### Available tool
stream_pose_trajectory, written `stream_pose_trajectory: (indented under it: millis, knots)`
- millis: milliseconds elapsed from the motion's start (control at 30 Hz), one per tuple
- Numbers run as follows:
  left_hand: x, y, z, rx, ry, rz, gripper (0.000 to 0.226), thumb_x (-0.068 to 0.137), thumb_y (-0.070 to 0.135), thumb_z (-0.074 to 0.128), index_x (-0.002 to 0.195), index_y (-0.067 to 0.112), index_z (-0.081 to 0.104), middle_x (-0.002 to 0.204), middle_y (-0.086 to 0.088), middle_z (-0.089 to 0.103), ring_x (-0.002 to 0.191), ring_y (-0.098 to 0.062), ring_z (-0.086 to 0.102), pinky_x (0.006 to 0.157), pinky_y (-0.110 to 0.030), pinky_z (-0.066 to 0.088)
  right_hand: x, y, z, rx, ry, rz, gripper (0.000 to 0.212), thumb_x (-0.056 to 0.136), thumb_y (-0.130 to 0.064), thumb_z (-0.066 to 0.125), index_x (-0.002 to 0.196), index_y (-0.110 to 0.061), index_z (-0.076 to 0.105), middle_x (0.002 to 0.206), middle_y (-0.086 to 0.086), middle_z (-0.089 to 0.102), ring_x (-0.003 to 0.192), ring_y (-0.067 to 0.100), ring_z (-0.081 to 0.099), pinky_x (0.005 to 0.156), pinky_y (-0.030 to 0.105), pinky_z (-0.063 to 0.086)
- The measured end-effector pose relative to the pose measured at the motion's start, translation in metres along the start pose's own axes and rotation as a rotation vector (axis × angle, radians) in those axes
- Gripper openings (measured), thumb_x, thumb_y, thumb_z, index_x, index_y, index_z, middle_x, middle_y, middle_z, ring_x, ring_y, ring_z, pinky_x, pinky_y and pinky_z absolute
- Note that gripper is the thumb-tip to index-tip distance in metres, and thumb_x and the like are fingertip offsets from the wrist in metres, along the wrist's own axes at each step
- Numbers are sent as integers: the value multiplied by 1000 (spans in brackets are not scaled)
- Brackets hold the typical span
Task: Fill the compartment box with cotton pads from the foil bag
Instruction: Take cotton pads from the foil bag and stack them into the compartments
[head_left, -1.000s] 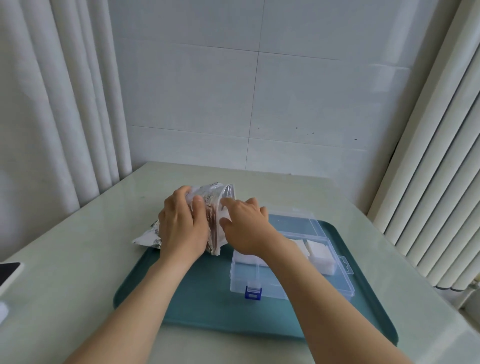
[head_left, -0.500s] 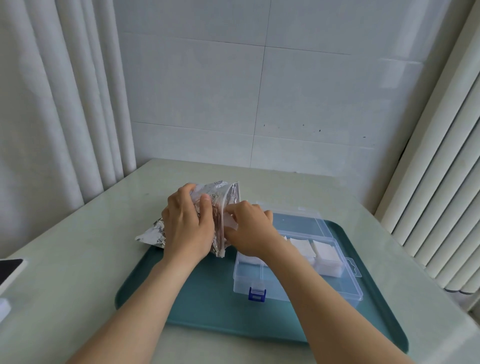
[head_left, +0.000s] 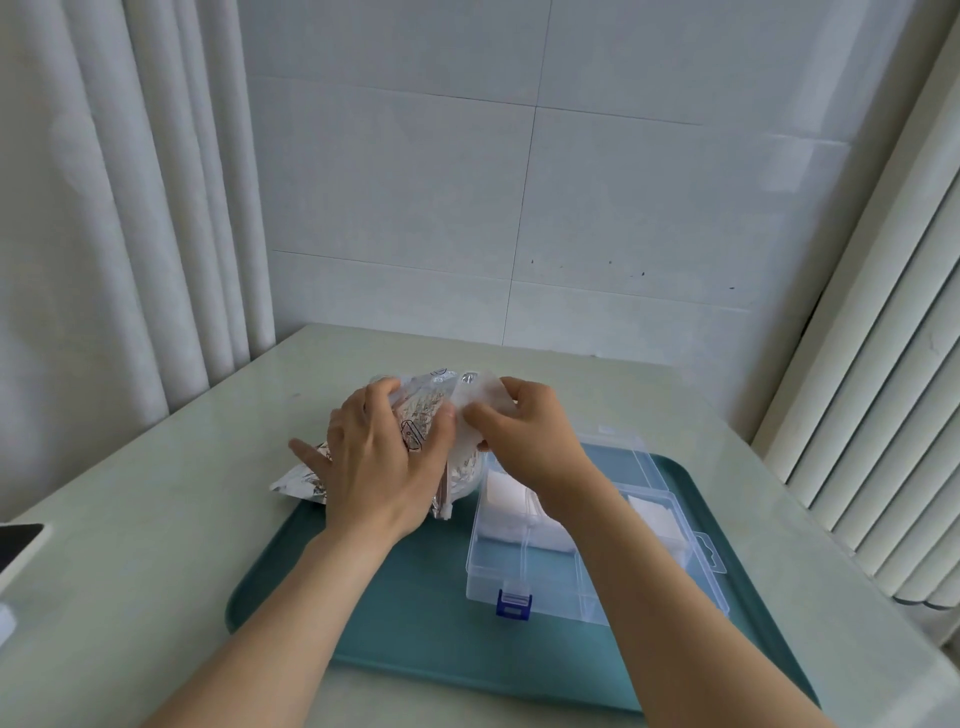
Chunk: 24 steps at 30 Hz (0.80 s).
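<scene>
The foil bag (head_left: 422, 410) stands on its edge at about 10 o'clock on the teal tray (head_left: 415, 623), its crumpled silver tail trailing off the tray rim onto the table (head_left: 156, 519). Its mouth faces 3 o'clock.

The left hand (head_left: 379, 467) grips the bag from the near side, fingers curled over its top and thumb splayed out toward 9 o'clock. At the mouth, the right hand (head_left: 524, 441) pinches a pale cotton pad (head_left: 480, 410) between thumb and curled fingers. I cannot tell whether the pad is fully out of the bag.

Just at 3 o'clock of the bag lies the compartment box (head_left: 524, 577), clear plastic, on the right half of the tray. Its lid (head_left: 631, 457) is open toward 12 o'clock and a blue latch (head_left: 513, 605) sits on the near wall at 6 o'clock. The right forearm crosses over the box. White stacked pads (head_left: 506, 493) fill a far-left compartment, and more pads (head_left: 660, 525) sit in a compartment toward the right end. The near compartments look bare, though the arm hides part of them.

Beyond the tray, a phone (head_left: 15, 545) lies at the table's 9 o'clock edge. A white curtain (head_left: 104, 208) hangs at the left, a tiled wall (head_left: 519, 182) stands at 12 o'clock, and vertical slats (head_left: 883, 364) run down the right.
</scene>
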<state>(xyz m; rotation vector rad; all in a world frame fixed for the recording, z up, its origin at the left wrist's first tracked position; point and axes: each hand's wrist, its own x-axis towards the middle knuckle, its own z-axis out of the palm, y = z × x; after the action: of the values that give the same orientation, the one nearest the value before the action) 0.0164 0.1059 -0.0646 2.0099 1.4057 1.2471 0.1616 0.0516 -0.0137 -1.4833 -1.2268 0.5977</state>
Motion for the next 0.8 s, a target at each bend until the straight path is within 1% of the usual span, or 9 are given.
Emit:
stream_pose_trajectory:
  millis: [33, 67, 200, 267, 367, 433, 500, 667, 800]
  knots:
    - [0, 0, 0, 16, 1, 8, 72, 84, 85, 33, 138, 38, 39, 152, 8, 47, 152, -28, 33, 120, -73, -8, 0, 1, 0, 64, -25, 18, 10, 88, -8, 61, 85, 1, 67, 73, 7, 64, 69, 19, 61, 74, 45, 64]
    - [0, 0, 1, 30, -1, 16, 76, 81, 84, 36, 139, 36, 39, 154, 7, 46, 153, -29, 31, 121, -73, -7, -1, 0, 1, 129, -52, 38, 12, 90, -2, 60, 94, 6, 67, 78, 14, 68, 74, 22, 67, 80, 47, 66]
    - [0, 1, 1, 15, -42, 26, 87, 78, 78, 44, 151, 30, 35, 169, -2, 28, 160, -29, 16, 125, -71, 3, -7, -1, 3, 264, -141, 69, 19, 96, 7, 55, 108, 9, 69, 99, 29, 75, 89, 33, 77, 85, 42, 65]
    - [-2, 2, 1, 30, -55, 38, 94, 76, 78, 43, 156, 29, 33, 173, -3, 19, 161, -28, 11, 125, -68, 9, -7, 0, 4, 280, -136, 92, 21, 94, 6, 57, 110, 8, 71, 105, 31, 74, 96, 40, 76, 90, 47, 64]
    - [-3, 4, 1, 73, -49, 52, 104, 71, 83, 36, 158, 25, 30, 172, -2, 21, 160, -32, 13, 124, -68, 13, -2, 3, 1, 262, -58, 115, 25, 85, 7, 57, 107, 10, 67, 96, 36, 68, 82, 36, 69, 88, 59, 61]
    - [-3, 3, 2, 70, -33, 40, 100, 72, 78, 37, 157, 26, 30, 170, -2, 26, 158, -34, 18, 123, -70, 13, 1, 4, -1, 260, 7, 115, 30, 83, 7, 51, 106, 2, 70, 88, 23, 67, 80, 29, 65, 84, 58, 61]
    - [-4, 3, 2, 62, -3, 36, 90, 75, 72, 39, 153, 27, 34, 166, -2, 31, 155, -37, 24, 122, -71, 15, 3, 5, -4, 238, 69, 103, 34, 85, 6, 49, 105, -8, 72, 89, 13, 69, 80, 28, 66, 79, 54, 63]
    - [-5, 3, 4, 92, 77, 62, 74, 79, 63, 46, 144, 28, 44, 153, -5, 42, 139, -40, 45, 116, -72, 25, 6, 7, -6, 165, 183, 90, 42, 87, 2, 46, 110, -24, 69, 103, 10, 73, 88, 26, 68, 78, 49, 63]
    - [-4, 4, 6, 89, 127, 114, 65, 84, 60, 50, 140, 27, 50, 148, -7, 45, 132, -40, 51, 115, -72, 29, 4, 2, -10, 100, 280, 70, 47, 86, 3, 41, 116, -26, 65, 106, 0, 67, 94, 21, 64, 78, 42, 60]
